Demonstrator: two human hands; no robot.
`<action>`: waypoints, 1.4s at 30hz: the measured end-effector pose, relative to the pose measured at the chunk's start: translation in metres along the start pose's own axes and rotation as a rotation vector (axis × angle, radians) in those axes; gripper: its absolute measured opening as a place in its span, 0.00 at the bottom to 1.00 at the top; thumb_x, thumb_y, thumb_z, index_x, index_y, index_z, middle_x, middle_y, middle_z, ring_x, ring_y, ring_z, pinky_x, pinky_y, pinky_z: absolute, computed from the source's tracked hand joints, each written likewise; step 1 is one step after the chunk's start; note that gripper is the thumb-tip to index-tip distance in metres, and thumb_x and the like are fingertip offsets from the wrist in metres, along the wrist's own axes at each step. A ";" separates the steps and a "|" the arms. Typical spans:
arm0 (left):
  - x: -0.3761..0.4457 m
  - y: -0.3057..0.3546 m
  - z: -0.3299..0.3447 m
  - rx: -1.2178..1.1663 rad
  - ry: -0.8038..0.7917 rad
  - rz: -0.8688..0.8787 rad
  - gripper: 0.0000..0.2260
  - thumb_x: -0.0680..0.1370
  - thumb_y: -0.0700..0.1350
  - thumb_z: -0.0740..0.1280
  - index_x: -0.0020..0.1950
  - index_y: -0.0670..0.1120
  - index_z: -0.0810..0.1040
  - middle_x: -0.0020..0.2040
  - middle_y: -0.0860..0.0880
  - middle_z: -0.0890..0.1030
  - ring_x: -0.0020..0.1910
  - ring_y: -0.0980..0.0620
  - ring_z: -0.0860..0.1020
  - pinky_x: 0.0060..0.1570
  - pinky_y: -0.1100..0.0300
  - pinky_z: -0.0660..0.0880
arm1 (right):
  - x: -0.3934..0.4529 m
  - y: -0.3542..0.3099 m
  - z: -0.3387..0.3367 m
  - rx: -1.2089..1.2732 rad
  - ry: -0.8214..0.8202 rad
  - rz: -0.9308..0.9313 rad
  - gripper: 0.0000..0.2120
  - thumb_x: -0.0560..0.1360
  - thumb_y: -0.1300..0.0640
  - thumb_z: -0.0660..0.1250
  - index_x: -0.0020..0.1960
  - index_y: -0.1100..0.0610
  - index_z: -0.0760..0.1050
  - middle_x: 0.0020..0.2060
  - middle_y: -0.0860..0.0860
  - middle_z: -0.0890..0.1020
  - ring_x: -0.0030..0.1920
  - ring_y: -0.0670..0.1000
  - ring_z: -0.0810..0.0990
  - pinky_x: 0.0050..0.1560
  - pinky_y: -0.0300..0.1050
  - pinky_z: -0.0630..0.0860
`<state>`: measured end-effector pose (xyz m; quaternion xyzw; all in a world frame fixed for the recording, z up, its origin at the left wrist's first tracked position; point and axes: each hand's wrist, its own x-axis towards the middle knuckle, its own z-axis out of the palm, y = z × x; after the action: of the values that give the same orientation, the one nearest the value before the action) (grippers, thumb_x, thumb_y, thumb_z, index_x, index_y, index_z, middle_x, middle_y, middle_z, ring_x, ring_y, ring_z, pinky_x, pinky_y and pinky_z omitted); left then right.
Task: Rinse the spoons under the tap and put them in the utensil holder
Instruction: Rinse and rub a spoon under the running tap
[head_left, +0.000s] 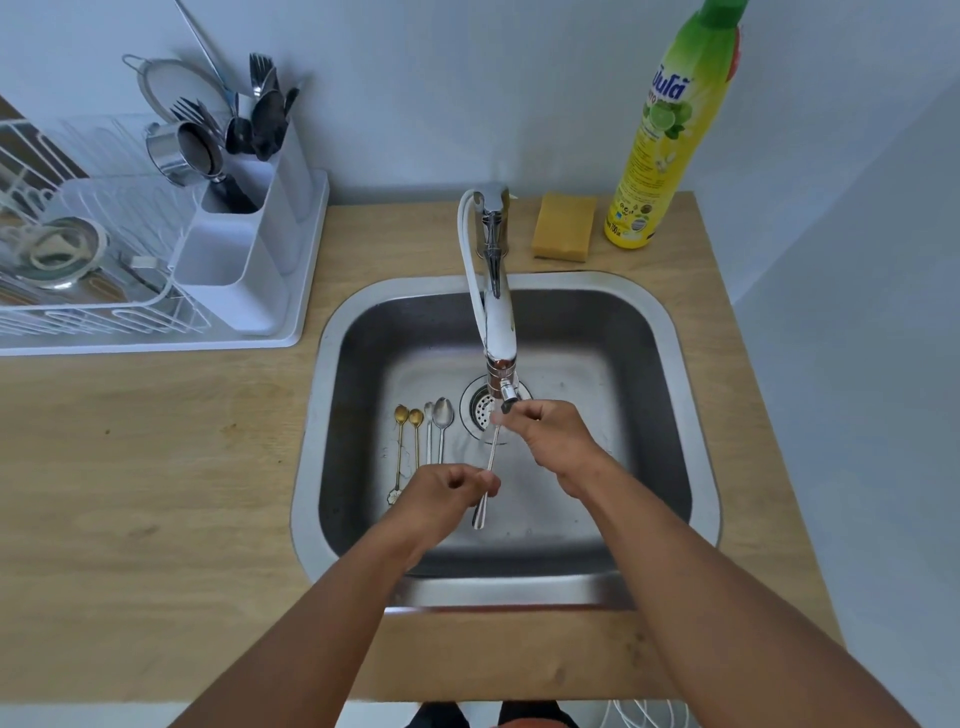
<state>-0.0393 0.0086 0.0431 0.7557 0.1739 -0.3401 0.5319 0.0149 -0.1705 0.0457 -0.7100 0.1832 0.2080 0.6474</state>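
Utensil holder (244, 244) at 10 o'clock on the counter. Four spoons (423, 441) lie on the sink (696, 415) floor. Left hand (447, 491) pinches a spoon (488, 467) handle under the tap (498, 317); right hand (550, 436) fingers curled at the bowel end, probably rubbing it.

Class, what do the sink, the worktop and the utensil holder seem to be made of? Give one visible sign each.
Sink: brushed steel, by its grey sheen. Worktop: wood or wood-look laminate, showing pale grain. Utensil holder: probably plastic, white and matt.
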 end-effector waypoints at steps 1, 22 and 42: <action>0.000 0.000 -0.001 -0.010 -0.011 -0.011 0.09 0.82 0.53 0.69 0.49 0.53 0.88 0.49 0.64 0.87 0.50 0.65 0.82 0.50 0.61 0.76 | -0.002 0.001 0.001 -0.010 -0.012 0.007 0.07 0.77 0.53 0.74 0.41 0.52 0.85 0.27 0.36 0.80 0.25 0.33 0.75 0.24 0.25 0.66; 0.015 0.023 0.001 0.073 -0.036 0.057 0.10 0.83 0.51 0.68 0.47 0.50 0.86 0.43 0.55 0.89 0.46 0.59 0.84 0.55 0.58 0.79 | -0.027 0.022 0.001 0.225 0.198 0.179 0.07 0.77 0.50 0.74 0.48 0.54 0.86 0.25 0.38 0.79 0.34 0.44 0.72 0.28 0.36 0.67; 0.006 0.013 0.019 -0.133 0.132 -0.064 0.09 0.83 0.51 0.68 0.54 0.48 0.85 0.48 0.54 0.88 0.46 0.56 0.84 0.40 0.62 0.76 | -0.004 0.018 -0.009 -0.127 -0.086 0.231 0.10 0.72 0.50 0.77 0.47 0.56 0.87 0.38 0.50 0.77 0.38 0.53 0.67 0.25 0.39 0.59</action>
<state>-0.0326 -0.0147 0.0440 0.7337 0.2550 -0.2940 0.5569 0.0028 -0.1809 0.0332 -0.7140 0.2226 0.3226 0.5802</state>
